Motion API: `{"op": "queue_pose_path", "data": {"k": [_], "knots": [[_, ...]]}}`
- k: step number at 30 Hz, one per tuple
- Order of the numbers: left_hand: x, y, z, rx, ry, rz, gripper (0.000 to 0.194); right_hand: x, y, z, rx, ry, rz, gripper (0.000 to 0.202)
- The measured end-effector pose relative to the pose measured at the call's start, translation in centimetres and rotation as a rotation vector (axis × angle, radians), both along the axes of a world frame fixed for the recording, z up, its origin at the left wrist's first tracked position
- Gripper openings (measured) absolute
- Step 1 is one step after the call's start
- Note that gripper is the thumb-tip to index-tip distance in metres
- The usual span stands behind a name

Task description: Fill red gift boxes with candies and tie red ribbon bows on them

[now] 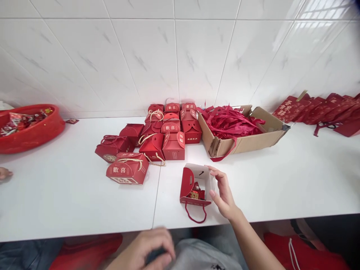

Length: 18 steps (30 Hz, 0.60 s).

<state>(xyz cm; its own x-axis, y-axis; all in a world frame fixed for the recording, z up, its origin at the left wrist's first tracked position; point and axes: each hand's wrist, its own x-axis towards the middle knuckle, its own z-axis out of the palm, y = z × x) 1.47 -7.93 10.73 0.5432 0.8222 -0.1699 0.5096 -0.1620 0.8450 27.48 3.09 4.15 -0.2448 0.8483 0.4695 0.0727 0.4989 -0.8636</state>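
An opened red gift box [185, 183] stands near the table's front edge, its white inside facing up. Small red packets with gold print [197, 194] lie at its bottom. A dark red cord handle [196, 221] hangs over the near side. My right hand [223, 193] grips the box's right side, the fingers at the far corner and the thumb closer to me. Below the table edge, my left hand [153, 249] is blurred by motion, with curled fingers; whether anything is in it cannot be made out. Left of the opened box sits a closed red gift box with rope handle [128, 170].
Several closed red boxes [173, 144] cluster toward the tiled wall. A cardboard box [247, 144] holds red ribbons [229, 122]. At far left are a red basin [42, 131] of wrapped sweets and another person's hand [5, 173]. Red bags [320, 108] lie at far right.
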Motion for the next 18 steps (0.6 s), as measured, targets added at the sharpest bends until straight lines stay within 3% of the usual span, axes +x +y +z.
{"op": "queue_pose_path", "data": {"k": [2,3,6,9,13,18], "knots": [[1.1,2.4,1.4,0.284,-0.053,0.03,0.04,0.2,0.1,0.1,0.005,-0.022,0.007,0.034],[1.9,3.8,2.0,0.402,-0.052,-0.014,0.053,0.3,0.1,0.2,0.005,-0.038,0.011,0.034],[4.0,7.6,3.2,0.491,0.045,-0.186,0.083,0.7,0.2,0.6,0.01,-0.074,0.03,0.035],[4.9,9.8,3.4,0.589,0.169,-0.199,0.064,1.0,0.1,0.8,0.026,-0.078,0.054,0.033],[4.2,10.5,2.0,0.788,0.265,-0.017,0.024,1.2,-0.1,0.6,0.081,-0.048,0.023,0.034],[4.2,10.5,-0.6,0.884,0.297,0.198,0.03,1.5,0.1,0.4,0.137,-0.088,0.01,0.059]]}}
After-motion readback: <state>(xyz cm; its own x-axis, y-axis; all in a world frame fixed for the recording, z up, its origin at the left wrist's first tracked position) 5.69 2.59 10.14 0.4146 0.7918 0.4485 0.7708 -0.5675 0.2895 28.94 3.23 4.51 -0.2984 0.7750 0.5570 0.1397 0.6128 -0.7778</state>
